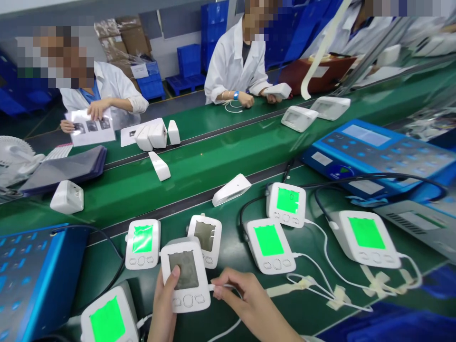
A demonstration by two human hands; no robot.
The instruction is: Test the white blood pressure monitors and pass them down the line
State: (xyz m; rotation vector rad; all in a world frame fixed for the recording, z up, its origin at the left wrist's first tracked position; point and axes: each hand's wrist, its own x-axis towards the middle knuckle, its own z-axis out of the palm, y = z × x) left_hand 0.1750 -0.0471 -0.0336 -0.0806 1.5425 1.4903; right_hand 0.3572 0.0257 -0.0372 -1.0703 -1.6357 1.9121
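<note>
My left hand (164, 304) grips a white blood pressure monitor (192, 300), thumb on its dark grey screen. At the monitor's right side my right hand (245, 297) pinches the white plug of a cable (233, 327) between thumb and fingertips; the plug touches the side, though how deep it sits cannot be made out. Just behind stands another monitor with a dark screen (213, 232). Around my hands are several monitors with bright green lit screens, such as one to the left (142, 244), one at lower left (110, 316) and one to the right (270, 244).
Blue test boxes stand at the left (39, 285) and right (384, 147), with black hoses. White cables are taped to the green bench (228, 256). White housings lie along the green conveyor (199, 161). Across it, people in white coats work, one holding a printed sheet (93, 135).
</note>
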